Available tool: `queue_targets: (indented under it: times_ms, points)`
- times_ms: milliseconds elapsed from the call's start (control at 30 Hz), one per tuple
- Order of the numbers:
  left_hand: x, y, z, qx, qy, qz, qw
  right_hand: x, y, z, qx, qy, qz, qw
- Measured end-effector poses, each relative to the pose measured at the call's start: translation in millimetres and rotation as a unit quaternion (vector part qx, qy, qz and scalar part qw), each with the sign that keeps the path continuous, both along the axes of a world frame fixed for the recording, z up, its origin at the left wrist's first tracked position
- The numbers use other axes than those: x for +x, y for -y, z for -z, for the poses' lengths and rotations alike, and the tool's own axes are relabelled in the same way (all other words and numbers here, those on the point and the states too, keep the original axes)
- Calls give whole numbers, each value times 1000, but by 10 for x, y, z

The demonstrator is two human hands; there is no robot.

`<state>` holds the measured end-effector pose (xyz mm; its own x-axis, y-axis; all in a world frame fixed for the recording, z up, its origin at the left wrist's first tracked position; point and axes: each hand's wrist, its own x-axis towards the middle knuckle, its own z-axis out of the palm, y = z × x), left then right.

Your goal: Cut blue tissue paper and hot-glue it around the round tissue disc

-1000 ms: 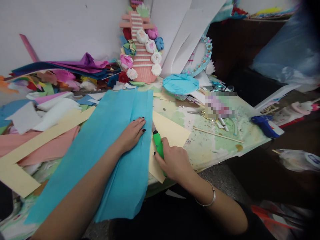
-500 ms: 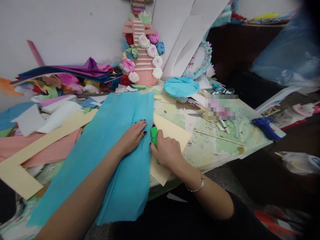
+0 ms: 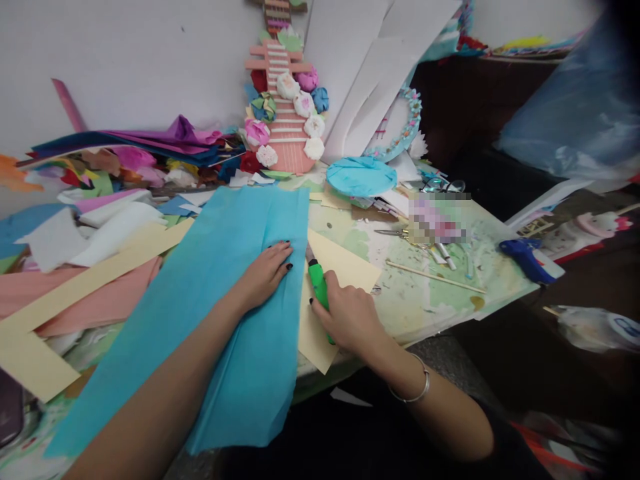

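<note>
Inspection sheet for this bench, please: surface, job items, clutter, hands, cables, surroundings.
Surface: table stained with paint-like marks.
Job's things: blue paper spread out; cream sheet partly under its right edge; green-handled cutter at that edge.
Clutter: paper scraps heaped left; scissors and thin stick right.
Hands: left hand flat on the blue paper; right hand gripping the cutter.
Cables: nothing seen.
Surroundings: flower-covered pink decoration by the wall.
</note>
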<state>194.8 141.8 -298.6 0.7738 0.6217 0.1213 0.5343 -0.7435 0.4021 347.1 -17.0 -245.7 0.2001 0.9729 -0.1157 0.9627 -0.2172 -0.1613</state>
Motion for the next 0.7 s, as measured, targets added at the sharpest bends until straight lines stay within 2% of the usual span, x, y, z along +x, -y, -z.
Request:
queue_targets:
  times_ms: [100,200,267,333,400,500,600,700]
  points:
    - [-22,-43,-114,-13,-10,-6,1000,22,-25,-10,0,3,-20,1000]
    - [20,-195,-283,-6,-62,-5,998,48,-84,-29,0,7,-40,999]
    - [124,-337,-371,5,-84,-9,996,62,-131,-42,2,12,-45,999]
    - [283,-467,-397,21,-87,-23,996,69,-176,-50,3,19,-48,999]
    - [456,-551,-350,41,-83,-42,995,67,-213,-50,0,22,-50,999]
    - [637,-572,-198,54,-78,-63,993,56,-248,-40,-7,21,-48,999]
    - [672,-543,-66,53,-76,-74,993,41,-269,-29,-8,14,-46,999]
    - [637,-546,-17,47,-74,-72,994,27,-299,-22,0,17,-51,999]
